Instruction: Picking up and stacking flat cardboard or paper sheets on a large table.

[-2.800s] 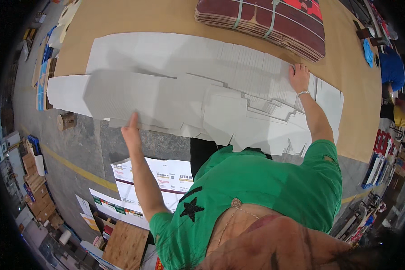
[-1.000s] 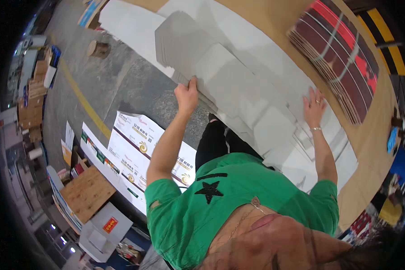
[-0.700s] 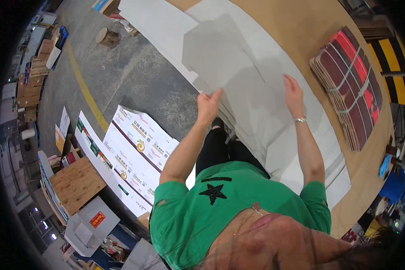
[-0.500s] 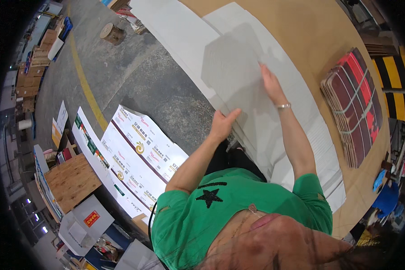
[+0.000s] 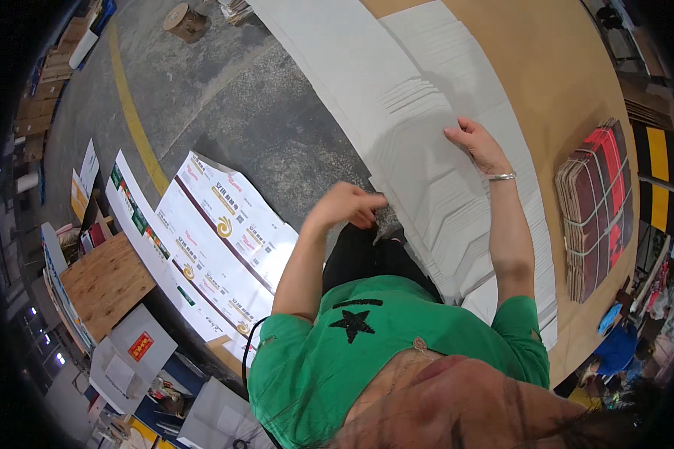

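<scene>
A stack of large white die-cut cardboard sheets (image 5: 397, 97) lies along the near edge of a brown table (image 5: 562, 82). My left hand (image 5: 348, 206) is at the stack's near edge, by my waist, with its fingers curled onto the edge of a sheet. My right hand (image 5: 475, 142), with a bracelet on its wrist, is on top of the stack, its fingers bent and pinching the edge of the top sheet. Shallow crease lines show across the sheets between the two hands.
A strapped bundle of red and brown flat cartons (image 5: 595, 209) lies on the table to the right. On the concrete floor to the left are printed white carton blanks (image 5: 217, 247), a wooden board (image 5: 105, 280), a yellow line (image 5: 131, 112) and a wooden spool (image 5: 186, 21).
Both hands lay flat on the sheets before. My left hand has drawn back to the near edge and curled shut, and my right hand has bent its fingers onto the top sheet. The view has swung.
</scene>
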Demonstrator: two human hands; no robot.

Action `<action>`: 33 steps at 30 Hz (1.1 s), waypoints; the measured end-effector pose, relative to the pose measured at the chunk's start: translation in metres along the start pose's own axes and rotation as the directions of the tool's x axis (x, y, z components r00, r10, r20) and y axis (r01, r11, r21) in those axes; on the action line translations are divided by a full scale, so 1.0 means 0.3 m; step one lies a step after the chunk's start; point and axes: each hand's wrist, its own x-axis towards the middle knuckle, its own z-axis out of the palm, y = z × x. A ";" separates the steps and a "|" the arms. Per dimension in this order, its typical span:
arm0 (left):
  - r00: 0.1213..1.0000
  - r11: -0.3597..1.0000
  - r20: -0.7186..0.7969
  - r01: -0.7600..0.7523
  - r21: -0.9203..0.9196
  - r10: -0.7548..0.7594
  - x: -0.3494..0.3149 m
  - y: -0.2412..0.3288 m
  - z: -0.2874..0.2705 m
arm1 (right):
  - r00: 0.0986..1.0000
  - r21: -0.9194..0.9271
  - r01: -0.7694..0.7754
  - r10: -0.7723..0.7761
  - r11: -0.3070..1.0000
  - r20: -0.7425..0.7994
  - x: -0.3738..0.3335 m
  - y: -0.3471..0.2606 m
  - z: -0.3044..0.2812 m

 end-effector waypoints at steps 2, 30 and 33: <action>0.907 0.973 -0.366 -0.231 -0.014 0.210 0.040 -0.030 -0.066 | 0.999 -0.083 -0.033 0.030 0.996 -0.042 0.022 0.021 -0.013; 0.518 0.671 -0.781 -0.720 -0.177 0.350 0.278 0.105 0.051 | 0.968 -0.438 -0.040 -0.073 0.898 -0.238 0.005 -0.010 0.047; 0.456 0.602 -0.825 -0.776 -0.186 0.333 0.273 0.120 0.057 | 0.962 -0.326 0.029 -0.114 0.945 -0.246 -0.006 -0.003 0.077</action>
